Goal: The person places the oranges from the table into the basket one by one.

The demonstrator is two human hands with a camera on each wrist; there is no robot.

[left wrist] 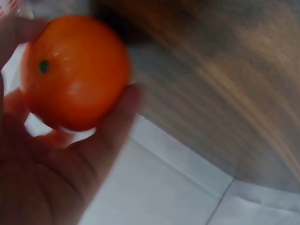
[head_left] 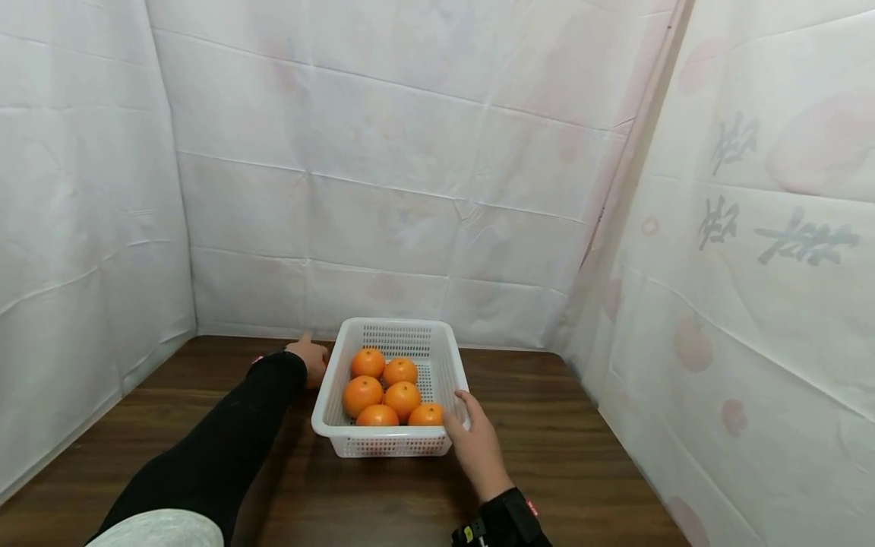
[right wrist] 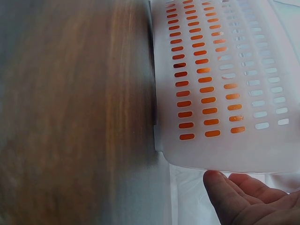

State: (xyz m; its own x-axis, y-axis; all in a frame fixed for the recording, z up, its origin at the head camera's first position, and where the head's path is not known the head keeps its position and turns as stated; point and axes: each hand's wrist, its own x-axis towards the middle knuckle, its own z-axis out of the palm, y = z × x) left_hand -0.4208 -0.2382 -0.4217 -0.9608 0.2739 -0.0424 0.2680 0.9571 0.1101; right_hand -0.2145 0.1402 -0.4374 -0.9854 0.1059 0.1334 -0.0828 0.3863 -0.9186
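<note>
A white plastic basket (head_left: 393, 431) with slotted walls stands on the table and holds several oranges (head_left: 362, 396). My left hand (head_left: 311, 360) is left of the basket, near its far half. In the left wrist view, that hand grips a single orange (left wrist: 77, 72) between thumb and fingers, its green stem mark showing. From the head this fruit is mostly hidden behind the hand. My right hand (head_left: 480, 448) holds the basket's rim at the near right corner. The right wrist view shows its fingertips (right wrist: 214, 180) against the basket's edge.
Dark wood-grain table (head_left: 547, 433) lies under everything. White patterned sheets hang behind (head_left: 383, 190) and on both sides, meeting the table's edges. The basket's far end is close to the back sheet.
</note>
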